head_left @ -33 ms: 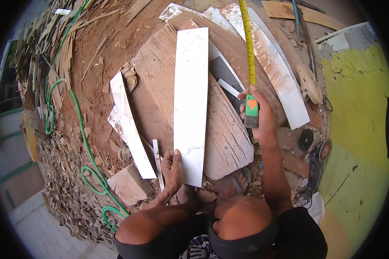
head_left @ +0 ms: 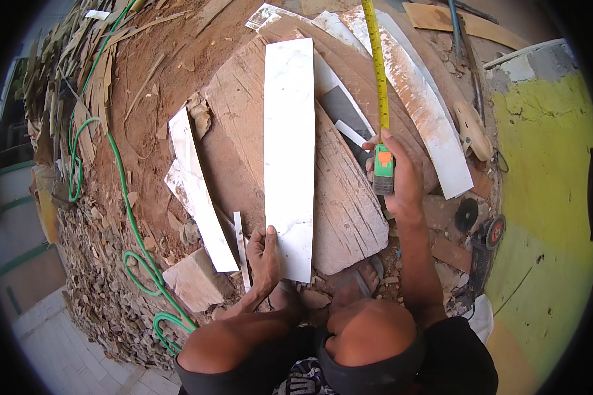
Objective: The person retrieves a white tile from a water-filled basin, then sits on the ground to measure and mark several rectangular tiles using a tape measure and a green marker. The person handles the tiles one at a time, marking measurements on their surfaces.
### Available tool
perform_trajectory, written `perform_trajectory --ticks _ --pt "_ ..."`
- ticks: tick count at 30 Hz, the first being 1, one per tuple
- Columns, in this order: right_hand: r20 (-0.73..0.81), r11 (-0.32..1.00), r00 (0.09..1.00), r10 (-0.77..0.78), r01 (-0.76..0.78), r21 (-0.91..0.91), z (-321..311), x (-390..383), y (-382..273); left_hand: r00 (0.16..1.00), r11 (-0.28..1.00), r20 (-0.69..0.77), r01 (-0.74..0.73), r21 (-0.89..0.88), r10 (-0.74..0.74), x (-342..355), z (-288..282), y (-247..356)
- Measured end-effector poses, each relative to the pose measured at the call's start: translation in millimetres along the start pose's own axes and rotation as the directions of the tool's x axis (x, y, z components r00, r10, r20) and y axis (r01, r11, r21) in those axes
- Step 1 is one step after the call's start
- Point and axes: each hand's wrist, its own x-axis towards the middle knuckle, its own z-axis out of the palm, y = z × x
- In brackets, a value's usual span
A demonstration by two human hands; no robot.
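Note:
A long white tile strip [head_left: 288, 158] lies lengthwise over a scored, dusty board [head_left: 349, 217]. My left hand [head_left: 263, 260] grips its left edge near the close end, thumb on top and fingers going under. In my right hand [head_left: 398, 168] is a green and black tape measure [head_left: 384, 170], held to the right of the strip. Its yellow blade [head_left: 377, 72] is pulled out and runs away from me past the top of the view; where it ends does not show. A small white offcut [head_left: 351, 133] lies beside my right fingers.
More white strips lie left [head_left: 201, 191] and far right [head_left: 422, 99]. An angle grinder [head_left: 487, 240] and a black disc [head_left: 466, 214] are by the yellow-green surface [head_left: 540, 164] at right. A green hose [head_left: 122, 178] winds over rubble at left. A stone block [head_left: 197, 280] sits near my left forearm.
The far end of the white tile strip has swung slightly left and away from me, with my left hand still on it. My right hand and the tape measure look unchanged.

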Motion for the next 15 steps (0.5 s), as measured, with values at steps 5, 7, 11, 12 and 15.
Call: perform_trajectory --ticks 5,7,11,12,15 --pt "0.01 0.991 0.999 -0.043 0.044 -0.125 28 6 9 0.995 0.998 -0.096 -0.004 -0.064 -0.002 23 22 15" --pt "0.026 0.984 0.999 -0.048 0.052 -0.168 37 5 13 0.992 0.996 -0.119 0.038 -0.083 -0.048 23 30 23" --pt "0.03 0.978 0.998 -0.048 0.053 -0.2 56 3 24 0.997 0.992 -0.078 0.017 -0.122 -0.027 13 44 23" --pt "0.022 0.978 0.998 -0.05 0.054 -0.201 58 2 27 0.999 0.992 0.004 0.046 -0.115 -0.046 13 44 25" --pt "0.074 0.896 0.993 -0.096 0.119 -0.427 47 6 30 0.992 0.995 0.126 0.012 -0.095 0.0 5 57 37"
